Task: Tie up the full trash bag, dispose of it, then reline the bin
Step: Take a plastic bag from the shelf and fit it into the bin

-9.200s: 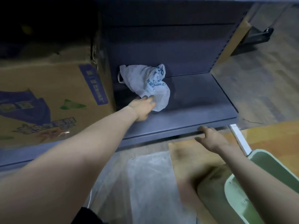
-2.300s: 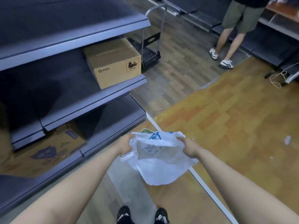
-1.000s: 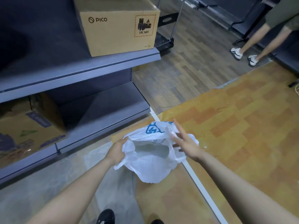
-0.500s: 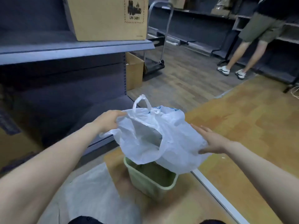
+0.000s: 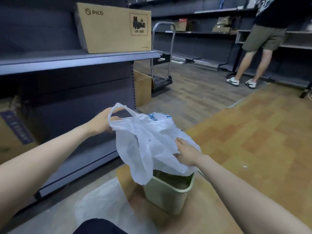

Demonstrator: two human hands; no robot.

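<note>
Dark grey metal shelves (image 5: 81,59) stand on the left, with a brown cardboard box (image 5: 116,27) marked PICO on one shelf. The floor (image 5: 253,132) is wood, grey farther off and yellow-brown nearer. A flat trolley (image 5: 162,78) waits at the back. More shelves (image 5: 202,32) line the far wall. The light is dim.
</note>
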